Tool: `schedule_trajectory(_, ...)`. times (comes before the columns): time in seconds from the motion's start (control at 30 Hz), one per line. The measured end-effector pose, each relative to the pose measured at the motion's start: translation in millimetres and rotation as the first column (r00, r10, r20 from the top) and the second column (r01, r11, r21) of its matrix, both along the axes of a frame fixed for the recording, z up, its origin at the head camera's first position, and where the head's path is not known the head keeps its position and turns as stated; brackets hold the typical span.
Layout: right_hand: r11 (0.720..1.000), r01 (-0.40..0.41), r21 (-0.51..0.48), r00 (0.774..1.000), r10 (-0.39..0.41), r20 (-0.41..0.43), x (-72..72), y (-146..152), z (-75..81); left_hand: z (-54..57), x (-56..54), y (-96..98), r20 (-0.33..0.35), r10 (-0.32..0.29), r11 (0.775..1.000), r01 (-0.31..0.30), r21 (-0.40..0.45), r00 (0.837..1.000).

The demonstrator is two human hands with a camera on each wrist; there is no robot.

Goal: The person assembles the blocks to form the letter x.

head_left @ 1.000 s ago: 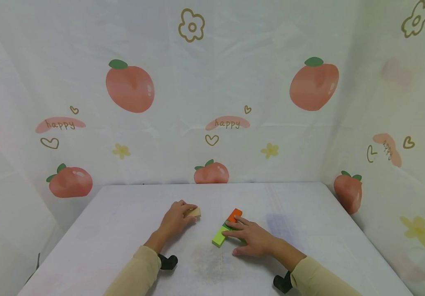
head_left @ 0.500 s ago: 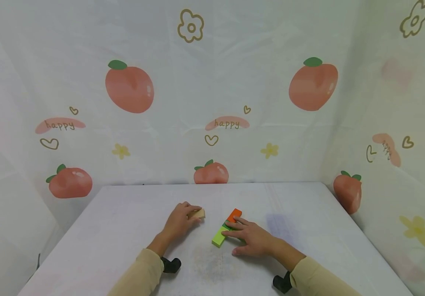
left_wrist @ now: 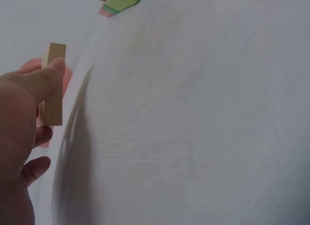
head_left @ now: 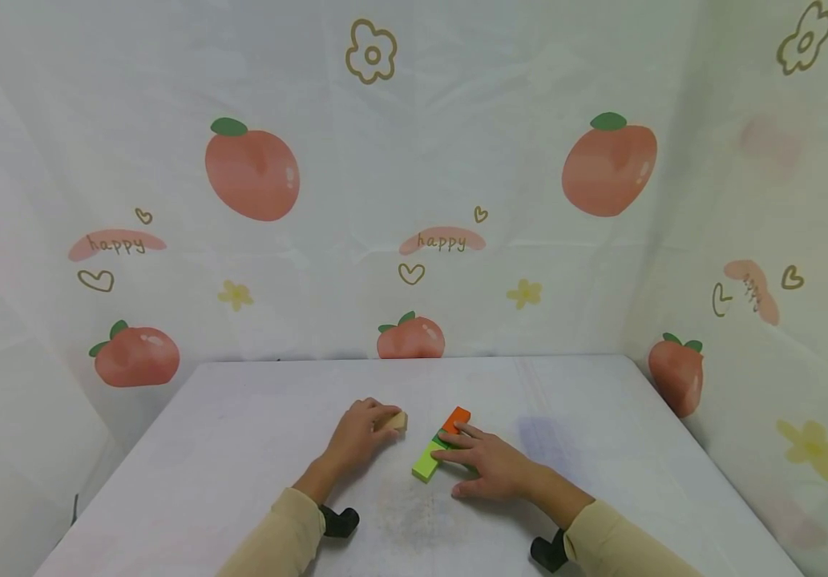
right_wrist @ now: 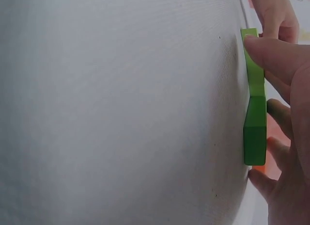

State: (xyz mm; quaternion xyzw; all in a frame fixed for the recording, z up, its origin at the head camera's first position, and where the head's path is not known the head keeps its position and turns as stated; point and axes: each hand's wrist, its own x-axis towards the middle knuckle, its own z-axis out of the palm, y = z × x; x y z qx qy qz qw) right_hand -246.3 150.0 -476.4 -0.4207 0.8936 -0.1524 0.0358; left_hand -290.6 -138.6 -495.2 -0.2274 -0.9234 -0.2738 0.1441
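A plain wooden block [head_left: 401, 421] is pinched between the thumb and fingers of my left hand [head_left: 354, 441], left of a row of coloured blocks. In the left wrist view the wooden block [left_wrist: 54, 101] shows its long narrow side; I cannot tell whether it touches the table. My right hand [head_left: 498, 466] rests with spread fingers on the slanting row: an orange block [head_left: 460, 415] at the far end, a light green block [head_left: 425, 465] at the near end, dark green between. In the right wrist view a dark green block [right_wrist: 255, 145] adjoins the light green; fingers partly cover the row.
The white table [head_left: 255, 417] runs back to a white cloth backdrop [head_left: 514, 80] printed with fruit and flowers. A black wrist mount [head_left: 341, 521] juts from the left sleeve, another black mount [head_left: 547, 553] from the right. Dark smudges mark the table's near middle.
My left hand has slid to the right and slightly nearer with the wooden block, closing part of the gap to the coloured row. The right hand and the coloured blocks have stayed in place.
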Motion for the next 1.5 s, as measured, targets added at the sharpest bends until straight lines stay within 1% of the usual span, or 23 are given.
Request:
schedule_trajectory(0.17, 1.0, 0.005, 0.009, 1.0, -0.005, 0.006, 0.1, -0.4, 0.4, -1.1, 0.1, 3.7, 0.007, -0.009, 1.0, 0.008, 0.009, 1.0)
schedule_trajectory(0.27, 1.0, 0.006, 0.015, 1.0, -0.006, 0.003, 0.3, -0.6, 0.3, -1.0, 0.3, 5.6, 0.038, -0.012, 1.0, 0.011, 0.025, 0.999)
schedule_trajectory(0.4, 1.0, 0.001, 0.009, 1.0, -0.001, -0.005, 0.0, -0.6, -0.6, 0.1, 0.8, 8.5, 0.096, -0.025, 0.997, 0.018, 0.075, 0.995)
schedule_trajectory(0.5, 1.0, -0.012, -0.003, 1.0, 0.012, -0.021, -0.6, -0.2, -1.6, -0.2, 0.7, 10.5, 0.119, -0.04, 0.995, 0.029, 0.1, 0.992)
schedule_trajectory(0.67, 1.0, -0.017, -0.008, 0.999, 0.017, -0.028, -0.8, 0.0, -2.1, -2.6, 0.3, 12.9, 0.134, -0.072, 0.99, 0.055, 0.127, 0.988)
schedule_trajectory(0.73, 1.0, -0.012, -0.005, 1.0, 0.012, -0.022, -0.7, -0.2, -2.2, -3.4, 0.3, 13.9, 0.131, -0.092, 0.986, 0.073, 0.147, 0.987)
schedule_trajectory(0.83, 1.0, -0.003, 0.003, 1.0, 0.003, -0.015, -0.5, -0.6, -2.3, -4.7, -0.1, 15.7, 0.118, -0.11, 0.984, 0.091, 0.155, 0.987)
schedule_trajectory(0.97, 1.0, 0.004, 0.005, 1.0, -0.004, -0.012, -0.7, -0.1, -3.1, -5.7, -0.7, 18.3, 0.101, -0.11, 0.987, 0.096, 0.131, 0.989)
schedule_trajectory(1.3, 1.0, -0.007, -0.009, 1.0, 0.007, -0.02, -0.8, -0.2, -2.1, -2.7, 1.0, 26.4, 0.105, -0.088, 0.994, 0.081, 0.066, 0.991)
schedule_trajectory(1.5, 1.0, -0.008, -0.015, 1.0, 0.008, -0.021, -0.8, 0.4, -3.0, -3.9, -0.5, 31.3, 0.093, -0.072, 0.997, 0.07, 0.026, 0.993)
